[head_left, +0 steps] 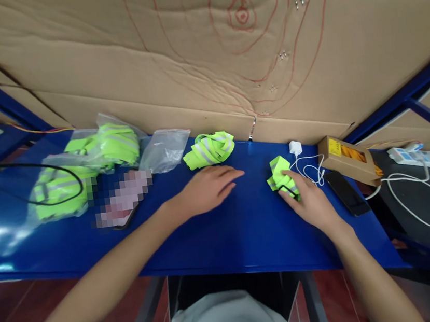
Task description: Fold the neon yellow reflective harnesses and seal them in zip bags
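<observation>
At nine to ten o'clock from my empty left hand (211, 190), its fingers extended, silver-striped lime-yellow fabric bundles (60, 191) already lie inside clear plastic bags (75, 158); a loose lime-yellow striped bundle (209, 150) at twelve doesn't. My right hand (312, 198) pinches a smaller unbagged lime-yellow fabric bundle (278, 168) on the glossy blue table (232, 240), between its ten and eleven.

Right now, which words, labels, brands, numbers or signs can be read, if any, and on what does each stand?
No text can be read.
Small yellow label on the brown cardboard box: print too small and blurred to read.
Red hand-drawn rings and lines on the brown cardboard wall: no word can be made out.
Fluorescent yellow-green fabric bundle in the right hand: no lettering visible.
</observation>
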`<control>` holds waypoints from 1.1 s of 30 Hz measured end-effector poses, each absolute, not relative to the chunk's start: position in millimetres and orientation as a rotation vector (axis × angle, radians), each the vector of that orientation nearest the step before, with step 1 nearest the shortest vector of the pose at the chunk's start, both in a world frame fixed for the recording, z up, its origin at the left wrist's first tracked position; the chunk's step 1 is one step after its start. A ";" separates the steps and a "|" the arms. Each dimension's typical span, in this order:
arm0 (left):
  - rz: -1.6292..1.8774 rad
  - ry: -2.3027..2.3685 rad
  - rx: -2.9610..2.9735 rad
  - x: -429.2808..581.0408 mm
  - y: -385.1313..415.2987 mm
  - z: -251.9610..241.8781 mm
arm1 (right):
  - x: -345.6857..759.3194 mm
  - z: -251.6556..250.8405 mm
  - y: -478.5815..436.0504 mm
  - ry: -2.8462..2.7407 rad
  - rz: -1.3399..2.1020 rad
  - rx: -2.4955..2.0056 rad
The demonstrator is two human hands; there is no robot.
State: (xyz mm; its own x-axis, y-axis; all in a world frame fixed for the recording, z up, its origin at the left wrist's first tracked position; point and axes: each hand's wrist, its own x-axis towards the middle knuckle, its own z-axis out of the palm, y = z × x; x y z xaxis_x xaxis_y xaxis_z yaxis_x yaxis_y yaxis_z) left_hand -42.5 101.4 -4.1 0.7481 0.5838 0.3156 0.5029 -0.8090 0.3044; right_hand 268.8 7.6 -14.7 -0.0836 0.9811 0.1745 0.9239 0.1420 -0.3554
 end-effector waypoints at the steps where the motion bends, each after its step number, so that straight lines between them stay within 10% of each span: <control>1: 0.598 0.795 2.724 -35.1 95.4 -7.2 | 266.9 -8.6 9.7 -1.956 0.333 -1.815; 10: 0.818 0.562 2.351 -33.3 78.6 -25.9 | 229.5 -8.4 56.9 -1.013 1.712 -1.359; 33: 0.693 0.778 1.440 -28.3 78.1 -20.2 | 203.2 -42.3 31.0 -0.553 2.425 -1.003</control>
State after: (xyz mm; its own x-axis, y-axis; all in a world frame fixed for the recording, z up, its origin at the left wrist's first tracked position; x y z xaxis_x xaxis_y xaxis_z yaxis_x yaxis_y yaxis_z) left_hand -28.3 78.1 -20.2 0.5859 0.8090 -0.0481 0.0460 0.0260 0.9986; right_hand 203.2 31.0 -42.3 -0.6309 0.5477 -0.5496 -0.2550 -0.8153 -0.5198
